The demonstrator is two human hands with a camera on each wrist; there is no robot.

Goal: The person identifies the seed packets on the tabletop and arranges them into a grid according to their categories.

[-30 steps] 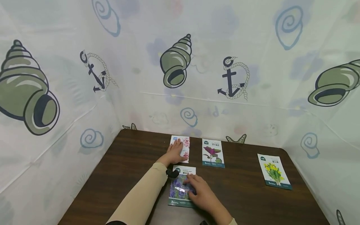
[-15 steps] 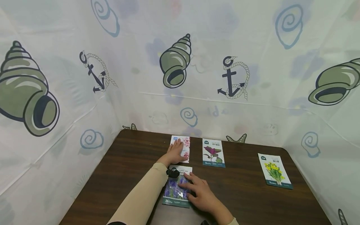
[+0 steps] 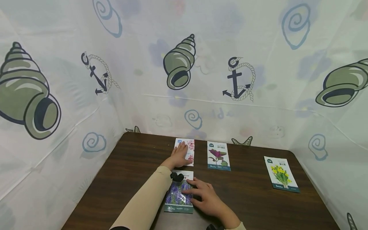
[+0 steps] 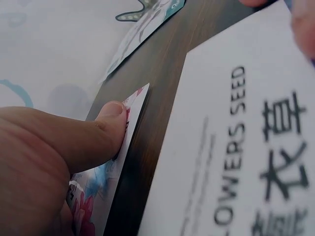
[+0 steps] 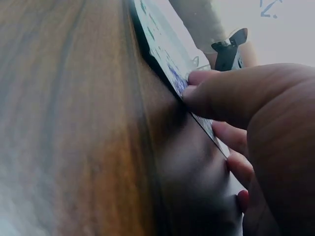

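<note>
My left hand (image 3: 179, 156) lies with outstretched fingers on a seed packet with pink blossoms (image 3: 191, 146) at the table's far side. In the left wrist view its thumb (image 4: 98, 135) presses that packet's edge. Nearer to me lies a lavender seed packet (image 3: 177, 195) with a green bottom band, its upper left corner partly hidden by the left wrist strap. At its right edge is my right hand (image 3: 208, 198), fingers spread and slightly bent. The right wrist view has the thumb and fingertips (image 5: 194, 98) touching that edge, not wrapped round it.
A packet with a purple-red flower (image 3: 218, 156) lies to the right of the blossom packet. Farther right is a yellow-flower packet (image 3: 281, 174), slightly tilted. The dark wooden table (image 3: 244, 204) meets a patterned white curtain (image 3: 207, 80) at the back and sides.
The lavender packet has slid left and turned straighter, with my right hand's fingers staying at its right edge. My left hand has kept its place on the blossom packet.
</note>
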